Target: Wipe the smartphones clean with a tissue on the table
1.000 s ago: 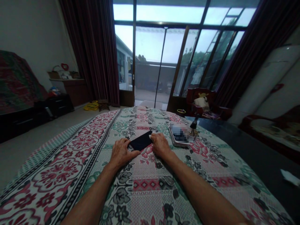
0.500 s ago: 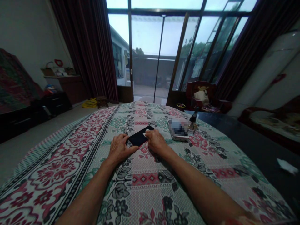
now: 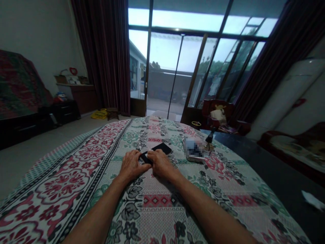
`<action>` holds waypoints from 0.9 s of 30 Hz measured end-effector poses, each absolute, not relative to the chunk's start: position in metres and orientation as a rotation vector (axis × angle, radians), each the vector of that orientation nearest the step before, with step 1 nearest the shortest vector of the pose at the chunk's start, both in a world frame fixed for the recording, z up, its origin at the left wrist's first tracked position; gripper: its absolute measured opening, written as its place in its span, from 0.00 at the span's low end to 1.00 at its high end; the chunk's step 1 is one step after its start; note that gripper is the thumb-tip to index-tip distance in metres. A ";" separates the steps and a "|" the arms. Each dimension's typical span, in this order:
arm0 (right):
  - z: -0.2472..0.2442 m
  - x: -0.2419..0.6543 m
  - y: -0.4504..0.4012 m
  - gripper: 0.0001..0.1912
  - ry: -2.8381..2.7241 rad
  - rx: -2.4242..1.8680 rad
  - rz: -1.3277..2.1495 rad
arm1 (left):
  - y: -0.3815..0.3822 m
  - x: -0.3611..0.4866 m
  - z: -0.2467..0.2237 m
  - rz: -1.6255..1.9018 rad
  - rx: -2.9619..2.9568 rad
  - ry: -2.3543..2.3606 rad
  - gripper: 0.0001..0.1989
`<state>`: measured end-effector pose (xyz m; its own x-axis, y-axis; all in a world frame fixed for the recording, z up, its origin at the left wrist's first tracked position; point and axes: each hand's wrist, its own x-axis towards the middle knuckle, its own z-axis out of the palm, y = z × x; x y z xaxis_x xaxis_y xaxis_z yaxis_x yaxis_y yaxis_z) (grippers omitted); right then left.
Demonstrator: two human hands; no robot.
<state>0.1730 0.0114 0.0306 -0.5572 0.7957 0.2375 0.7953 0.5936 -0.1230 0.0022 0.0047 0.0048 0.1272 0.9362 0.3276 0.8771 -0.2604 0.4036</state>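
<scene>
A dark, flat, phone-like rectangle [image 3: 164, 148] lies on the patterned tablecloth [image 3: 162, 184], slanting up to the right. My left hand [image 3: 132, 165] grips its near left end between thumb and fingers. Bunched over the left part of its surface, my right hand [image 3: 159, 163] pinches a small white wad [image 3: 146, 154], mostly covered by the fingers. The rectangle's far right end shows beyond my right hand.
Right of my hands sits a box-like item with a blurred top [image 3: 194, 149], beside a small dark upright object [image 3: 210, 136]. A crumpled white tissue [image 3: 312, 200] lies on the dark surface at the right.
My right hand has slid left and nearer along the dark rectangle, from its far right part to beside my left hand. The view has tilted up slightly.
</scene>
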 end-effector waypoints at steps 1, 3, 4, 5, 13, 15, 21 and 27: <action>0.029 0.168 0.012 0.09 -2.586 -1.245 0.028 | 0.004 0.003 0.005 0.794 2.266 1.847 0.23; 0.028 0.160 0.016 0.09 -2.621 -1.156 0.067 | 0.004 0.003 0.006 0.783 2.262 1.865 0.20; 0.028 0.159 0.019 0.09 -2.621 -1.144 0.076 | 0.004 0.002 0.006 0.778 2.266 1.865 0.20; 0.029 0.160 0.023 0.11 -2.611 -1.159 0.077 | 0.004 0.002 0.006 0.774 2.274 1.859 0.21; 0.044 0.206 0.054 0.18 -2.419 -1.709 -0.053 | 0.007 -0.001 0.003 0.806 2.325 1.813 0.29; 0.044 0.212 0.055 0.16 -2.400 -1.749 -0.100 | 0.007 -0.001 0.003 0.810 2.316 1.808 0.29; 0.040 0.191 0.033 0.13 -2.514 -1.518 -0.109 | 0.007 0.000 0.003 0.796 2.306 1.824 0.29; 0.033 0.156 0.016 0.10 -2.650 -1.132 0.058 | 0.007 0.001 0.004 0.760 2.286 1.858 0.19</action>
<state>0.1557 0.0164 0.0330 -0.6633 0.7153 0.2199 0.7049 0.6959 -0.1372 0.0013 0.0074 0.0043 0.1315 0.9403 0.3139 0.8907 -0.2511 0.3791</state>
